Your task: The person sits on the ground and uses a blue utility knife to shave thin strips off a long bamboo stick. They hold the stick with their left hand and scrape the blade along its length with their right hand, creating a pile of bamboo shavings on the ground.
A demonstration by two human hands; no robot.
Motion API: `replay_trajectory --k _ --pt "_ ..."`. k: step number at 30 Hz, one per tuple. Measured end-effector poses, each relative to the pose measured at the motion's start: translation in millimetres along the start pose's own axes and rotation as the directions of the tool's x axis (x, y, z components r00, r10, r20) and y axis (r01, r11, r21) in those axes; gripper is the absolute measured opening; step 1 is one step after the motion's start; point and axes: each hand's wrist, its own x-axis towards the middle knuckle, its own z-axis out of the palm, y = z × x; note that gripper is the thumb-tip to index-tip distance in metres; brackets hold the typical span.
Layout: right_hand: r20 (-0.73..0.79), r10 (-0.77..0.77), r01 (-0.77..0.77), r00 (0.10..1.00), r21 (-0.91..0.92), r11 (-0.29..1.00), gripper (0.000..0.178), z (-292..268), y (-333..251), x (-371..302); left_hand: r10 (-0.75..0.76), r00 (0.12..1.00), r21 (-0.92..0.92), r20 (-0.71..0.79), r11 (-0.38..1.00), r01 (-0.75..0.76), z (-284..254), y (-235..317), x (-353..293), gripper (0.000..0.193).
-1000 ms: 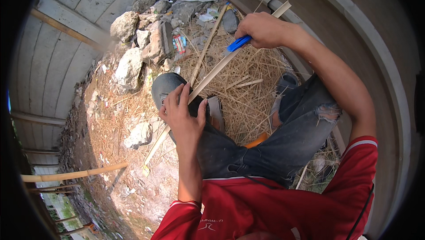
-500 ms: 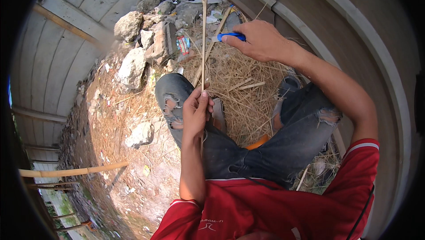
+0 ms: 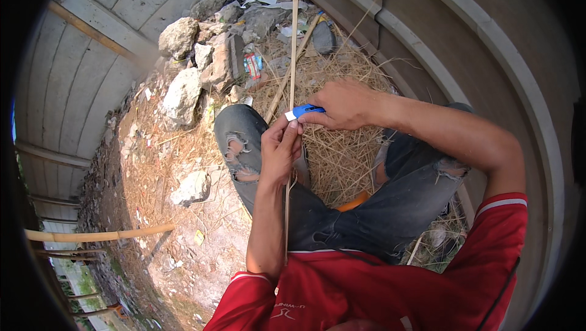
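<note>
A long, thin bamboo strip [image 3: 293, 44] runs upright past my left knee, its far end leaving the top of the view. My left hand [image 3: 280, 151] is closed around it, thumb on top, and its lower part passes along my forearm toward my lap. In my right hand [image 3: 339, 106] is a blue utility knife [image 3: 307, 110]. The knife's pale blade lies against the strip, just above my left thumb. Both hands are close together over my bent legs.
Straw-like shavings [image 3: 336, 166] cover the ground between my legs. Rocks [image 3: 181, 94] and litter lie ahead to the left. A corrugated metal wall [image 3: 488, 56] curves along the right, and a panelled wall [image 3: 67, 56] stands at left. A bamboo pole [image 3: 101, 235] juts in from the left.
My right hand has brought the knife down and left, from beside the upper strip to just above my left thumb. The strip and my left hand have shifted slightly right.
</note>
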Motion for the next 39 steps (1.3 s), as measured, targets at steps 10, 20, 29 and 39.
replay_trajectory --k 10,20,29,39 --pt "-0.160 0.293 -0.299 0.943 -0.016 0.954 0.062 -37 54 22 -0.076 0.996 0.003 -0.053 0.997 0.076 13 -19 -26 0.044" --pt "-0.102 0.227 -0.236 0.969 -0.080 0.969 0.059 -21 42 4 0.011 0.978 0.257 -0.208 0.965 0.044 10 -38 -43 0.032" --pt "-0.127 0.228 -0.182 0.965 0.299 0.937 0.064 -19 66 19 0.035 0.987 0.221 -0.156 0.975 0.000 6 -20 -27 0.035" --pt "-0.296 0.291 -0.200 0.910 0.302 0.932 0.065 -36 51 11 0.087 0.987 0.299 -0.133 0.953 -0.044 3 -12 5 0.030"
